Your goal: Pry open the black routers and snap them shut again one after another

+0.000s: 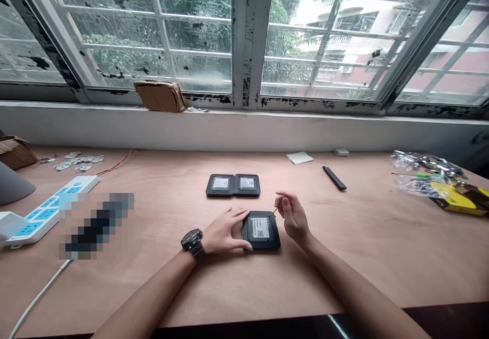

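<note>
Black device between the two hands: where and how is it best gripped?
Probably by the left edge of the black device, coming from the left and spanning front to back, as the left hand does: its low, squarish body lies flat, and the right hand holds a thin tool near its back right corner.

Watch (191,239): black, chunky round case, dark dial
Strap (198,250): black, around the left wrist
Left hand (223,231): bare
Right hand (294,219): bare
Forearms (351,280): both bare, slender
</note>
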Demonstrator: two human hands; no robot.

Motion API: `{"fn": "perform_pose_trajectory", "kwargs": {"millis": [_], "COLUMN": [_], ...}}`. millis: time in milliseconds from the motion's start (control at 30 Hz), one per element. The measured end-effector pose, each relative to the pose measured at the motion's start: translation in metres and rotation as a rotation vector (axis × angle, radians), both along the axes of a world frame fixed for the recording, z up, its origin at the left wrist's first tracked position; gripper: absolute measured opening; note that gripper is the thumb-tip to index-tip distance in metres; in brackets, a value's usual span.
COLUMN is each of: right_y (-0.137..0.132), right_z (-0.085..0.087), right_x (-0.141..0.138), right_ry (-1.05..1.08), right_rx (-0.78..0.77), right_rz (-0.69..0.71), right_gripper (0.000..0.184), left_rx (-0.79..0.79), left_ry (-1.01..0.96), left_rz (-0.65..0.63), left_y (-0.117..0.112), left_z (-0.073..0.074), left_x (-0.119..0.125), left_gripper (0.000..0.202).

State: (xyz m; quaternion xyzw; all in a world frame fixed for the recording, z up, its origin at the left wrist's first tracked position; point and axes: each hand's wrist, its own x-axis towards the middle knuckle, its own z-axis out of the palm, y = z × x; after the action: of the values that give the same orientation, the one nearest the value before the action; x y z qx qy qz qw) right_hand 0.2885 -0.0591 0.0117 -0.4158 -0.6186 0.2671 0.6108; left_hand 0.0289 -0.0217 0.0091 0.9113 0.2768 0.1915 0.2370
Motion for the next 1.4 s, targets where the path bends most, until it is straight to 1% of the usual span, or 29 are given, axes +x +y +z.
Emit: {"fn": "perform_pose_trajectory", "kwargs": {"millis": [133, 267, 433, 500, 600, 667, 733, 767, 933, 1000, 1100, 1167, 1267, 1333, 1400], "right_y": [0.003, 0.004, 0.003, 0.004, 0.007, 0.008, 0.009, 0.009, 0.005, 0.003, 0.005, 0.008, 0.016, 0.021, 0.025], "right_z": [-0.005, 0.001, 0.018, 0.023, 0.026, 0.025, 0.024, 0.024, 0.025, 0.027, 0.033, 0.038, 0.04, 0.035, 0.029], "right_x": [0.003, 0.003, 0.001, 0.002, 0.002, 0.001, 0.0, 0.0, 0.0, -0.002, -0.011, -0.021, -0.042, -0.054, -0.062], "right_ry": [-0.06, -0.136, -0.206, -0.135, 0.069, 0.143, 0.14, 0.122, -0.014, -0.001, 0.128, 0.198, 0.2, 0.18, 0.166], "right_rx": [0.022, -0.019, -0.022, -0.095, -0.22, -0.227, -0.201, -0.19, -0.22, -0.185, -0.085, -0.054, -0.089, -0.121, -0.14], "right_rz": [-0.036, -0.009, 0.034, 0.085, 0.2, 0.238, 0.227, 0.214, 0.16, 0.116, 0.023, 0.009, 0.088, 0.14, 0.162], "right_gripper": [0.026, 0.027, 0.027, 0.032, 0.04, 0.035, 0.025, 0.024, 0.034, 0.037, 0.034, 0.034, 0.035, 0.036, 0.037], "left_rx": [-0.004, 0.009, 0.037, 0.04, 0.048, 0.059, 0.062, 0.062, 0.043, 0.039, 0.034, 0.026, 0.02, 0.023, 0.035], "left_ry": [0.044, 0.041, -0.022, -0.039, -0.032, -0.024, -0.025, -0.03, -0.054, -0.036, 0.045, 0.104, 0.142, 0.145, 0.135], "left_rz": [-0.038, -0.034, -0.045, -0.043, -0.041, -0.04, -0.043, -0.046, -0.066, -0.061, -0.009, 0.012, 0.001, 0.008, 0.022], "left_y": [0.0, -0.001, -0.003, -0.004, -0.004, -0.003, -0.003, -0.004, -0.006, -0.003, 0.008, 0.016, 0.025, 0.026, 0.026], "left_z": [-0.002, -0.002, 0.001, 0.001, -0.002, -0.003, -0.003, -0.002, 0.002, 0.001, -0.004, -0.004, 0.002, 0.007, 0.01], "left_x": [0.0, 0.002, 0.005, 0.005, 0.005, 0.005, 0.005, 0.006, 0.005, 0.0, -0.015, -0.026, -0.038, -0.041, -0.042], "left_gripper": [0.124, 0.123, 0.119, 0.118, 0.116, 0.115, 0.114, 0.114, 0.114, 0.116, 0.123, 0.123, 0.114, 0.108, 0.104]}}
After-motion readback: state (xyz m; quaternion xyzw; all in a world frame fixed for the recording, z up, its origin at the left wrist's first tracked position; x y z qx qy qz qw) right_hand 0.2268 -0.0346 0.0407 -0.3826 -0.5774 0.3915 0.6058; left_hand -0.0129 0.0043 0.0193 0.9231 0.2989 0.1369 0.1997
